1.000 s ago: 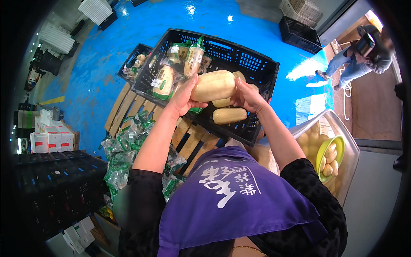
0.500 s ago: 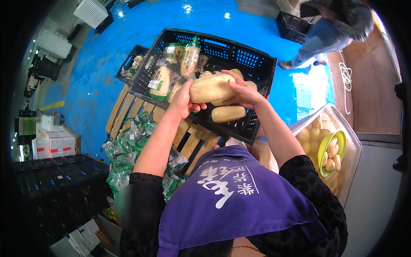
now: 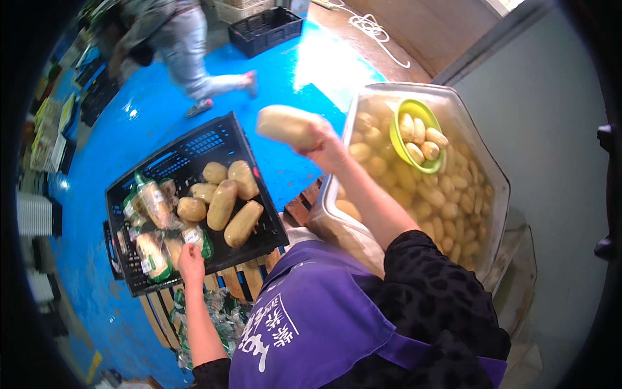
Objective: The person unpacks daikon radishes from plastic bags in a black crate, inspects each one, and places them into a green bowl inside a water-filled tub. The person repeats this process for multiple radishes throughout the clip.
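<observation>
My right hand [image 3: 317,144] is closed round one end of a large pale-yellow lotus root section [image 3: 282,124], lifted between crate and tub and slightly blurred. My left hand [image 3: 190,262] is at the near edge of the black crate [image 3: 269,223], fingers curled beside a green-trimmed plastic bag [image 3: 193,235]; whether they hold anything is hidden. Several bare sections, such as a long lotus root section [image 3: 222,205], lie in the crate's right half. Bagged lotus roots [image 3: 154,202] with green trim fill its left half.
A tub [image 3: 495,214] of water with many roots stands right, a yellow-green basin [image 3: 394,139] of roots in it. The crate rests above a wooden pallet [image 3: 249,275] with loose plastic bags [image 3: 214,324]. A person [image 3: 188,55] walks past behind; another black crate [image 3: 259,32] is beyond.
My left hand has left the lotus root and dropped to the crate's near edge. My right hand alone has carried it out over the crate's right side. The view has swung right.
</observation>
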Action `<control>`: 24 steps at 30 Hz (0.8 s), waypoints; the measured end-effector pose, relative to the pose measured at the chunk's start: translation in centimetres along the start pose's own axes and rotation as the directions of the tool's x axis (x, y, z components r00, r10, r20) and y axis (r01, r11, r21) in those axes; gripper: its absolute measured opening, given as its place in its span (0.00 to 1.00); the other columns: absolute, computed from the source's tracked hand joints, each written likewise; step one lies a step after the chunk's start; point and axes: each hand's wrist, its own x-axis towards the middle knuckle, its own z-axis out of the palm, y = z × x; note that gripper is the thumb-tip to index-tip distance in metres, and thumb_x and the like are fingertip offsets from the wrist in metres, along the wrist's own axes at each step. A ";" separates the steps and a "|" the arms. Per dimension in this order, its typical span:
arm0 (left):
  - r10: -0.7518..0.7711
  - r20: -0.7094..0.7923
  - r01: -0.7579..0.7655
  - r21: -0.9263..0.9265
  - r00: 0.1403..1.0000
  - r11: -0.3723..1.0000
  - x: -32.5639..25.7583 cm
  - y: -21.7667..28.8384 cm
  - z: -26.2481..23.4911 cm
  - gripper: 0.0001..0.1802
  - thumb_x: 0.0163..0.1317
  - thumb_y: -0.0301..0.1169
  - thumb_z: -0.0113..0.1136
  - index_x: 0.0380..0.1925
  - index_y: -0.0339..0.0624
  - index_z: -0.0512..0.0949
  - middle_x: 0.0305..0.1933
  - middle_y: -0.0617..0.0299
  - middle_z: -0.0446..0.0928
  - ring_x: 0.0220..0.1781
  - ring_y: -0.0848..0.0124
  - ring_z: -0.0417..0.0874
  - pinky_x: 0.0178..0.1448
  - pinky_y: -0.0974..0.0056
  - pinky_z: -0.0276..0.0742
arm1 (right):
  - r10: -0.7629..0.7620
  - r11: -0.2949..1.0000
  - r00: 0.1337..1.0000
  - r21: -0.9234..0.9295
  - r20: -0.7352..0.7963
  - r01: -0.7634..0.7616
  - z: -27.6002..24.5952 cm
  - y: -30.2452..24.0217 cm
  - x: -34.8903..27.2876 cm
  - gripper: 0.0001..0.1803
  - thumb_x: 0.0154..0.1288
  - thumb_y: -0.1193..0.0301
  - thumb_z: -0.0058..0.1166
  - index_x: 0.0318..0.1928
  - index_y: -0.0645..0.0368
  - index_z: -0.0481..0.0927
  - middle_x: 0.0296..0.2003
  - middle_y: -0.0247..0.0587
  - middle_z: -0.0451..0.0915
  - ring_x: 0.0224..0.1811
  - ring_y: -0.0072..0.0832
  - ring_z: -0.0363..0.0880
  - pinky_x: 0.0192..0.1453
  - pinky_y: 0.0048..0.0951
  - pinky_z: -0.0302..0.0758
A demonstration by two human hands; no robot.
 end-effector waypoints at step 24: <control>-0.084 0.091 0.058 0.262 0.992 0.963 0.0 2.3 0.7 0.09 0.64 0.36 0.63 0.33 0.43 0.79 0.27 0.60 0.81 0.31 0.65 0.83 0.40 0.59 0.77 | -0.269 0.551 0.569 -0.609 -0.777 -0.571 -34.5 -10.0 -3.7 0.50 0.62 0.63 0.67 0.78 0.52 0.51 0.65 0.50 0.70 0.46 0.36 0.83 0.46 0.35 0.85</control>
